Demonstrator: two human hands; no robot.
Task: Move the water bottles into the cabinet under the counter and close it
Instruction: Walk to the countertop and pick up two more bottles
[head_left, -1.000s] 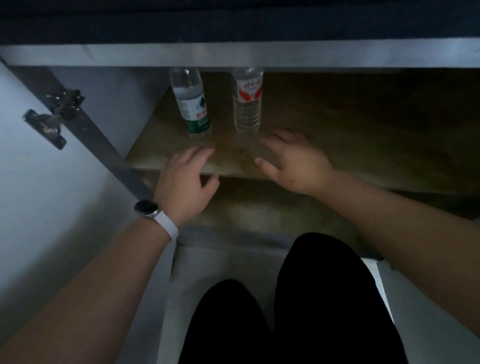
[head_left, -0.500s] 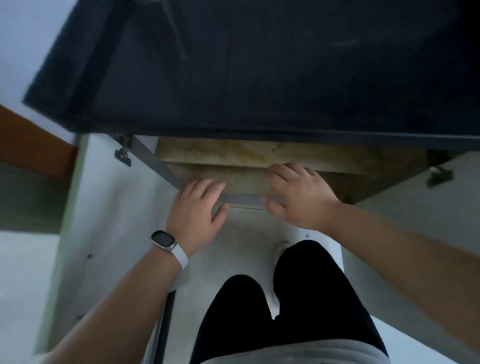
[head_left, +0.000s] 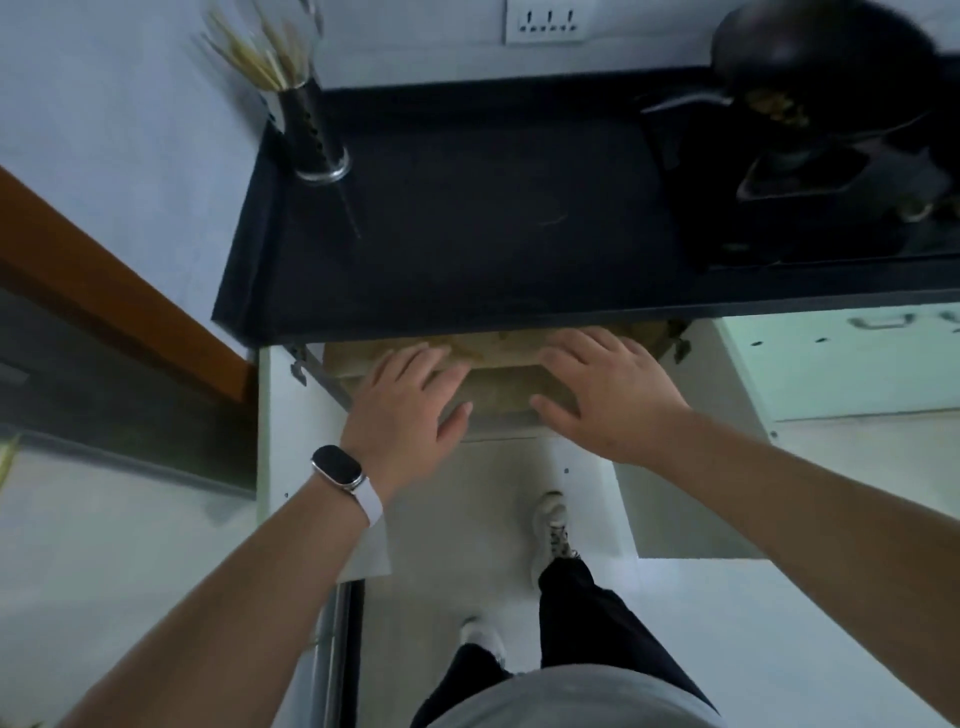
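Head view, looking straight down the person's front. Nearest are dark trousers and pale shoes (head_left: 553, 525) on a light floor. Both forearms reach forward; a watch (head_left: 337, 467) sits on the left wrist. The left hand (head_left: 410, 410) and right hand (head_left: 597, 395) are spread flat, palms down, fingers straight, holding nothing, at the front edge of the open cabinet (head_left: 498, 423). Whether they touch its wooden shelf (head_left: 493, 358) cannot be told.

The left door (head_left: 291, 441) and right door (head_left: 685, 535) stand swung out to either side. Above, the dark counter (head_left: 467, 234) overhangs the opening. At its back left corner stands a chopstick holder (head_left: 311, 140); a black wok (head_left: 810, 67) fills the back right corner, below a wall socket (head_left: 549, 21).

No water bottles are in view, neither on the counter nor in the sliver of shelf showing; they are likely further inside, hidden by the overhang. That is the risk: a bottle standing too near the front edge could be tipped by a closing door, and fingers left in the opening could be pinched. The wok and chopsticks are blurred.
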